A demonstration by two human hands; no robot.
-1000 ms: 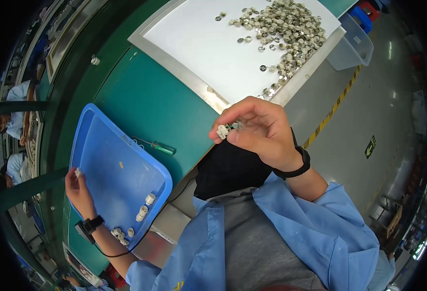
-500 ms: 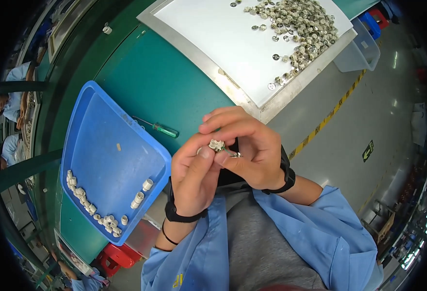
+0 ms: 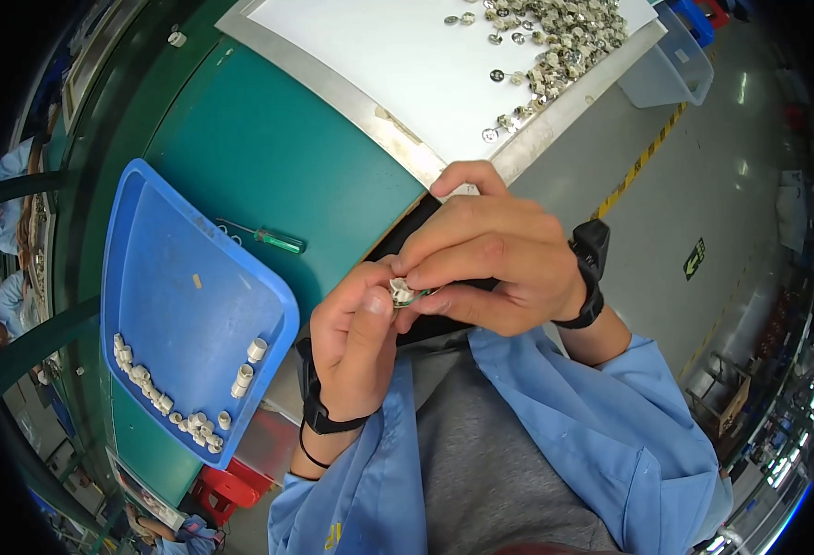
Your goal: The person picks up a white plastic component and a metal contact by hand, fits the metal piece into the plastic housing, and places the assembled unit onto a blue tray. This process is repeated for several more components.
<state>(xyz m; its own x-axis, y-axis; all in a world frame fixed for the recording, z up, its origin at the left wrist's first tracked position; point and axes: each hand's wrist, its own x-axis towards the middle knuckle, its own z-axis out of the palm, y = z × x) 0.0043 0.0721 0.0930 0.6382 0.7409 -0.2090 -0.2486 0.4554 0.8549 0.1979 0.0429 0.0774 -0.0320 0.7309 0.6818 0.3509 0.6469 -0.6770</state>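
- Right in front of the person's body, the left hand (image 3: 356,333) pinches a small white part (image 3: 401,291) between thumb and fingertips.
- The right hand (image 3: 508,259) comes at the same part from the other side, fingers bent over it, thumb beneath; the two sets of fingertips meet around it.
- I see a bit of green at the part's lower edge, but the fingers cover too much to make out the rest.
- Off to the left of both hands sits a blue tray (image 3: 180,314), white pieces (image 3: 139,375) strung along its near side, more by the edge closest to the left hand.
- Between that tray and the hands, farther out, a screwdriver (image 3: 280,241) with a green handle lies on the green table (image 3: 268,148).
- Beyond the right hand, a metal-framed white board (image 3: 351,65) carries a heap of small parts (image 3: 573,55).
- Past the heap, on the right, stands a clear bin (image 3: 675,69).
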